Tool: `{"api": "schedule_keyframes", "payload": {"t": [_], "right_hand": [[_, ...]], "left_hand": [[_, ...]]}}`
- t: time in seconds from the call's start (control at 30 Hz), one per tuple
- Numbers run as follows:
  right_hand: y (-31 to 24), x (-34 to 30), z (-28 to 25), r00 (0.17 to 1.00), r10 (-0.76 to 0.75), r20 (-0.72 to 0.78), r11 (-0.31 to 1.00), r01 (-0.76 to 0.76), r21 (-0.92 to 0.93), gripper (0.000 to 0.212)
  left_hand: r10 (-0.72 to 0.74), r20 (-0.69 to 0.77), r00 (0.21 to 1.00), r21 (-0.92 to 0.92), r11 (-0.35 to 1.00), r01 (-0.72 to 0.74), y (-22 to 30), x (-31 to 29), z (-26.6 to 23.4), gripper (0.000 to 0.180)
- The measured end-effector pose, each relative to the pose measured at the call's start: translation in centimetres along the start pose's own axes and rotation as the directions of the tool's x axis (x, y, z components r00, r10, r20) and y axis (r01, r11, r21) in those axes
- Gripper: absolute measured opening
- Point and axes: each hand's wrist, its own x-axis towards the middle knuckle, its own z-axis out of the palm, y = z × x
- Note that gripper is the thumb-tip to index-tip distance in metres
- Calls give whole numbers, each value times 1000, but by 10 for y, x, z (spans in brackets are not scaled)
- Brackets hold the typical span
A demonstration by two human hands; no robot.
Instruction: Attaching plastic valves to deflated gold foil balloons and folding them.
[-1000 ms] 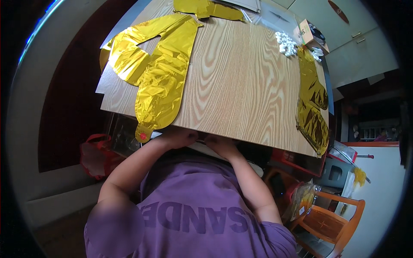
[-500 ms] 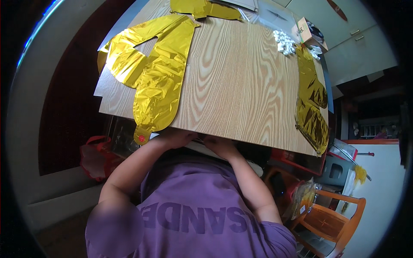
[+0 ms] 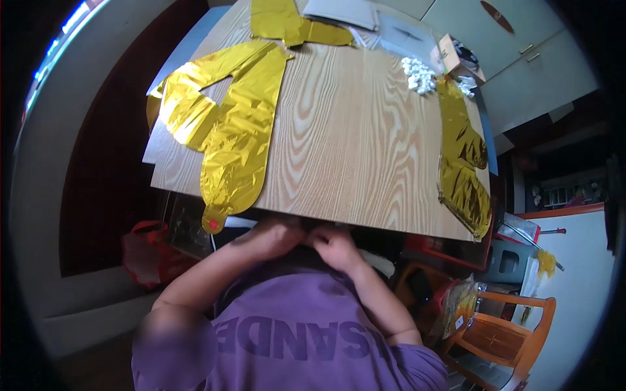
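Close together at the table's near edge, just in front of my body, are my left hand [image 3: 282, 236] and my right hand [image 3: 332, 246]. The fingers of both are curled toward each other, the left ones partly under the tabletop's edge. Whatever sits between them is too small or hidden to make out. Nearest to my left hand lies a flat, uninflated gold foil balloon [image 3: 242, 140], its tab with a red dot hanging over the edge. A second gold foil balloon [image 3: 277, 25] lies at the far side, and a third, folded gold foil balloon [image 3: 462, 159] along the right edge.
The wood-grain table [image 3: 352, 143] fills the middle. At its far right are a pile of small white pieces [image 3: 418, 75] and an open cardboard box [image 3: 453, 57]. A wooden chair [image 3: 499, 335] stands at the right; a red bag [image 3: 153, 254] hangs at the left.
Both hands have come slightly back from under the table edge, toward my body, and show more fully. The table sits a little lower in view. The balloons lie as before.
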Motion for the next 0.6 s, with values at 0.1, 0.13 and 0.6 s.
{"api": "schedule_keyframes", "payload": {"t": [0.1, 0.13, 0.6], "right_hand": [[-43, -16, -15, 997, 73, -4, 997, -73, -3, 11], [-46, -19, -19, 999, -34, -11, 999, 35, 40, 13], [-134, -24, -64, 952, -299, 64, 925, 272, 266, 23]], "left_hand": [[184, 9, 983, 115, 976, -183, 30, -3, -23, 5], [275, -7, 961, 107, 956, -273, 44, -3, -34, 5], [92, -201, 975, -136, 983, -121, 111, -10, -118, 13]]}}
